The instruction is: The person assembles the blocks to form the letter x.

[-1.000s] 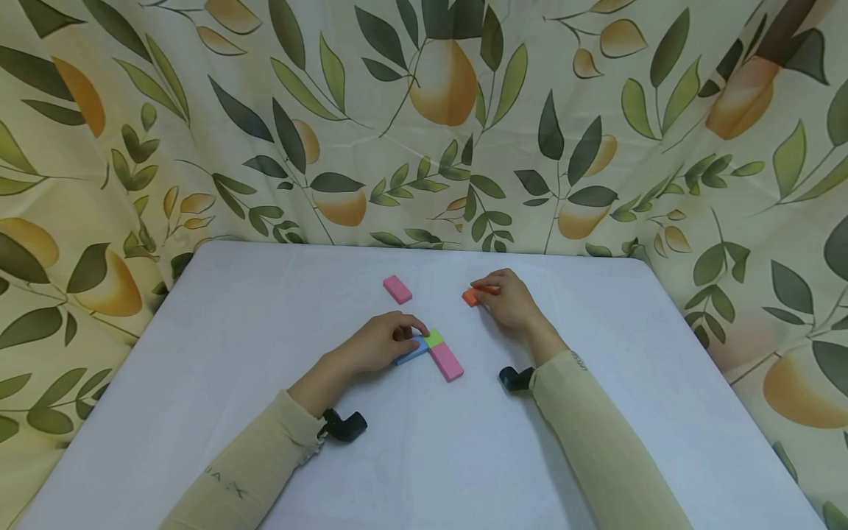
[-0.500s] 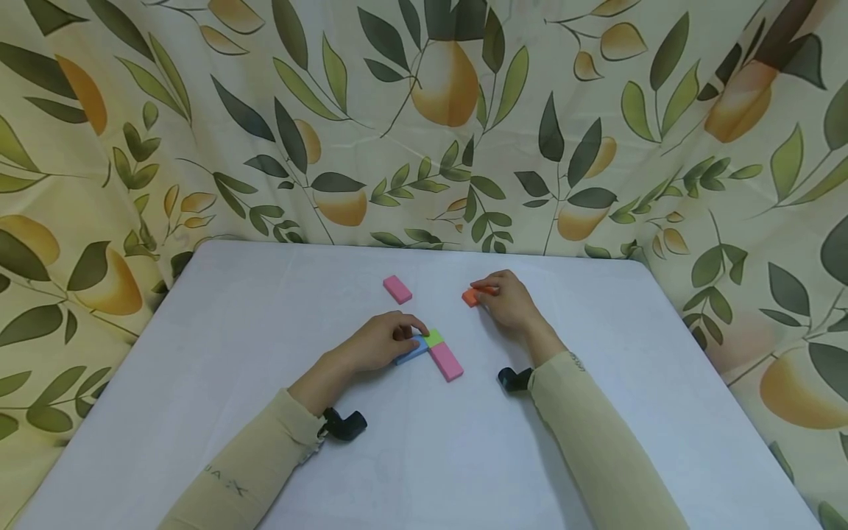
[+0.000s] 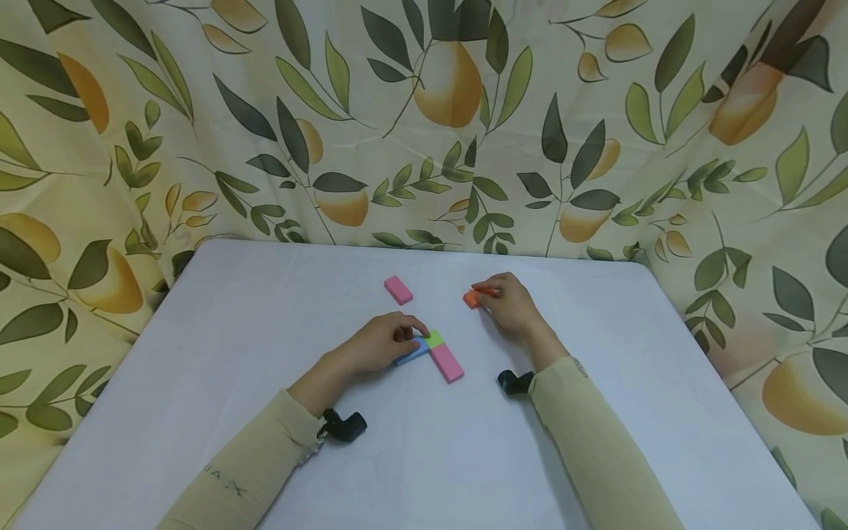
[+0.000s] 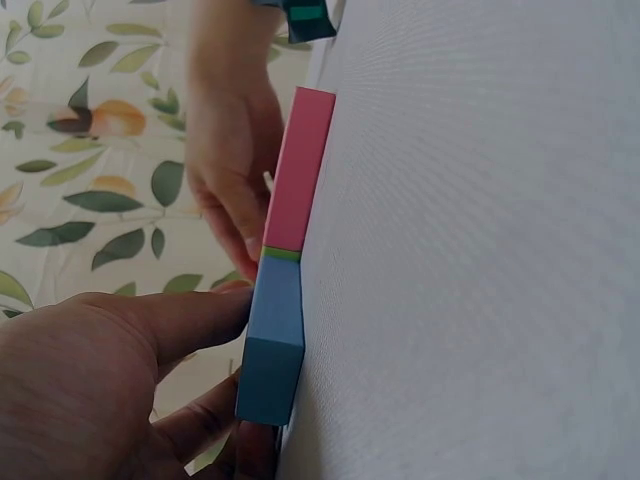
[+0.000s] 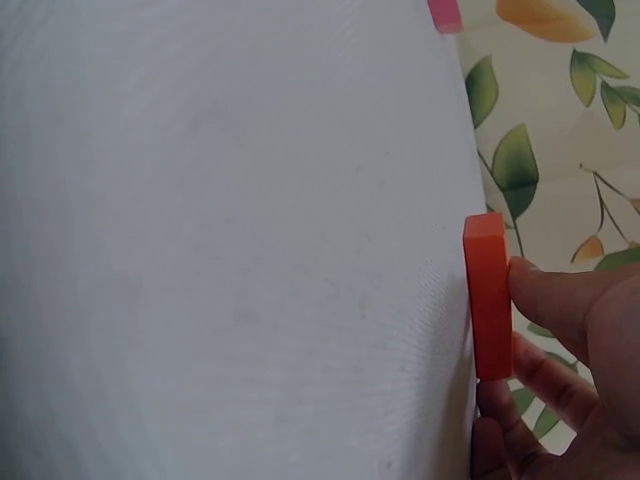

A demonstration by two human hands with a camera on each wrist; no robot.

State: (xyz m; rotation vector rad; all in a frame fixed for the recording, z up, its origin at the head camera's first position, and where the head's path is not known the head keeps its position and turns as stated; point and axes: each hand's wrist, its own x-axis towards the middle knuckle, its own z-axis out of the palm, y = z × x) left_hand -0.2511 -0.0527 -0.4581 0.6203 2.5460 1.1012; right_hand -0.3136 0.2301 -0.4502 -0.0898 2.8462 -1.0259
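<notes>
Where the left hand [image 3: 379, 341] grips, the blue block [image 3: 414, 354] shows incompletely.

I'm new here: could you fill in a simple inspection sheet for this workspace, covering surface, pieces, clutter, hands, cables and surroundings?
Surface: white table, rounded far corners.
Job's things: blue block, green block and near pink block appear to touch, forming a corner; far pink block lies apart; orange block is held.
Clutter: nothing seen.
Hands: left hand holds the blue block; right hand pinches the orange block; a black device sits at each wrist.
Cables: nothing seen.
Surroundings: fruit-and-leaf patterned fabric behind and at both sides.
</notes>
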